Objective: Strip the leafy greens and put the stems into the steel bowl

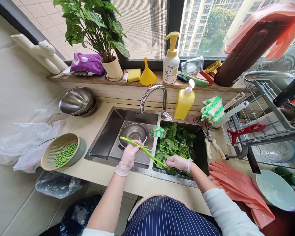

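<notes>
Holding a long green stalk (144, 150) slantwise over the divider of the double sink (105, 131), probably so that drips and trimmings fall inside. Closed round its upper stretch with the gloved left hand (128, 158), fingers curled, the tip poking out beyond. Pinched shut at its lower end with the gloved right hand (179, 163), just above the leafy greens (175, 141) soaking in the sink's right half. Under the left hand, a steel strainer (133, 132); higher up, the faucet (153, 95), spout over the greens. Leftward on the counter (88, 128), a basket of green peas (50, 150); rightward, scissors (212, 147) and pink rubber gloves (236, 186), seemingly parked within reach.
</notes>
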The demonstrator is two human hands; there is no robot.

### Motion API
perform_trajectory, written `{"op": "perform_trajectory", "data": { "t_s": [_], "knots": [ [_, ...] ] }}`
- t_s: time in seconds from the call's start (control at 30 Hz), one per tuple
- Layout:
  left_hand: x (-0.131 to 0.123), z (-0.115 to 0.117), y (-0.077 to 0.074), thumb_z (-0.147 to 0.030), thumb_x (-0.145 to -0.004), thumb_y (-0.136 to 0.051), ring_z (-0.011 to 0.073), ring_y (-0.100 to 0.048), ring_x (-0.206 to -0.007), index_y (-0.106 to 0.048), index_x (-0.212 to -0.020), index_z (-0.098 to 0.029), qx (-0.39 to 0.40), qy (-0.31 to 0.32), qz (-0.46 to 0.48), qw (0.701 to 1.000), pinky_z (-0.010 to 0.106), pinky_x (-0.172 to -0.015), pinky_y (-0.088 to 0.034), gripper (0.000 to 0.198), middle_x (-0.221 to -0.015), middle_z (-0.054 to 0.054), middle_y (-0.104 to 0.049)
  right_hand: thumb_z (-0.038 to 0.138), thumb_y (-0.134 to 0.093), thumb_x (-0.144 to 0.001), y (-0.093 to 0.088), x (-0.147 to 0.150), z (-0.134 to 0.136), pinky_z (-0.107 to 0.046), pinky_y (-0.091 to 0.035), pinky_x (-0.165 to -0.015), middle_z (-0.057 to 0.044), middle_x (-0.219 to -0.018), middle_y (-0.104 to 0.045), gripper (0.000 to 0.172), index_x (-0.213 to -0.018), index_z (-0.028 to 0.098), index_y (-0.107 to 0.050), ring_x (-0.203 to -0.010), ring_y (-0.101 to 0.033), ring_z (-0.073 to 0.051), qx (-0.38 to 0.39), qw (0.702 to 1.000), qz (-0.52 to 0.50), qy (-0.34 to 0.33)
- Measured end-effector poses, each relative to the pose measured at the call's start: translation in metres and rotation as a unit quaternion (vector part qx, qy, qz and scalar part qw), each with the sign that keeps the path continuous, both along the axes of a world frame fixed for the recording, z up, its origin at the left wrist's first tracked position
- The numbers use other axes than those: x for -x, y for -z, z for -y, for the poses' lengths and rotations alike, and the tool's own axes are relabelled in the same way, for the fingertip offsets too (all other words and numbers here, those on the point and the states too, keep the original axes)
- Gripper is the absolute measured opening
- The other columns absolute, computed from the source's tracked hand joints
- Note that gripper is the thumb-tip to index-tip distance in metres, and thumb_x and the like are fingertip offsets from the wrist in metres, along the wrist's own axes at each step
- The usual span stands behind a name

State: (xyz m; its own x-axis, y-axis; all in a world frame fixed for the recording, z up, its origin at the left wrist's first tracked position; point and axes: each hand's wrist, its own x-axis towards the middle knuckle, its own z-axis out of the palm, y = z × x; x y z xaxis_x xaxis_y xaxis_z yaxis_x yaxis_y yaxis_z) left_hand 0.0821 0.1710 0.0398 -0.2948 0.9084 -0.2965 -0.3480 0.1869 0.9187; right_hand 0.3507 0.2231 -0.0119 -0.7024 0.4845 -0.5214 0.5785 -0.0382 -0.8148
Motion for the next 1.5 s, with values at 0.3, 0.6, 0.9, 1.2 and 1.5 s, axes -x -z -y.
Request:
{"op": "perform_trajectory", "data": {
  "t_s": [0.3,0.6,0.9,1.2,1.5],
  "knots": [
    [-0.003,0.002,-0.001,-0.023,-0.066,-0.072,0.0161,-0.06,-0.081,-0.06,-0.078,-0.017,-0.017,-0.004,-0.004,1.0,0.031,-0.078,-0.046,0.018,-0.082,0.001,-0.064,0.024,-0.044,-0.078,0.017,0.011,0.005,-0.025,-0.031,-0.056,0.002,-0.048,-0.051,0.023,-0.059,0.018,-0.057,-0.048,-0.039,-0.011,-0.001,0.992,0.056,0.116],
    [-0.002,-0.001,0.006,-0.026,-0.066,-0.074,0.0174,-0.062,-0.084,-0.06,-0.083,-0.017,-0.013,-0.074,-0.013,0.997,0.034,-0.08,-0.047,0.024,-0.084,0.002,-0.066,0.048,-0.033,-0.087,0.017,0.012,0.026,-0.025,-0.041,-0.059,-0.001,-0.066,-0.061,0.038,-0.078,0.018,-0.055,-0.056,-0.052,-0.012,0.04,0.986,-0.015,0.159],
    [-0.016,0.002,0.014,-0.03,-0.067,-0.073,0.0182,-0.063,-0.083,-0.061,-0.083,-0.017,0.004,-0.078,-0.036,0.996,0.033,-0.074,-0.051,0.024,-0.086,0.003,-0.066,0.023,-0.054,-0.078,0.021,0.027,0.032,-0.026,-0.027,-0.059,0.002,-0.056,-0.047,0.023,-0.056,0.02,-0.048,-0.058,-0.041,-0.012,-0.06,0.975,0.109,0.182],
    [-0.026,0.009,0.01,-0.029,-0.066,-0.073,0.0154,-0.064,-0.076,-0.061,-0.079,-0.016,0.001,-0.127,-0.047,0.991,0.029,-0.07,-0.051,0.022,-0.082,0.002,-0.067,0.034,-0.04,-0.09,0.034,0.022,0.003,-0.027,-0.037,-0.063,-0.002,-0.073,-0.056,0.027,-0.071,0.019,-0.052,-0.065,-0.048,-0.013,-0.092,0.934,0.163,0.303],
    [-0.014,0.002,0.008,-0.03,-0.061,-0.077,0.0159,-0.065,-0.075,-0.061,-0.08,-0.016,0.043,-0.108,-0.026,0.993,0.029,-0.069,-0.051,0.029,-0.079,0.002,-0.068,0.04,-0.044,-0.087,0.009,0.048,0.016,-0.023,-0.04,-0.06,0.0,-0.067,-0.062,0.03,-0.072,0.018,-0.058,-0.06,-0.052,-0.011,-0.018,0.995,0.0,0.102]
  ]
}}
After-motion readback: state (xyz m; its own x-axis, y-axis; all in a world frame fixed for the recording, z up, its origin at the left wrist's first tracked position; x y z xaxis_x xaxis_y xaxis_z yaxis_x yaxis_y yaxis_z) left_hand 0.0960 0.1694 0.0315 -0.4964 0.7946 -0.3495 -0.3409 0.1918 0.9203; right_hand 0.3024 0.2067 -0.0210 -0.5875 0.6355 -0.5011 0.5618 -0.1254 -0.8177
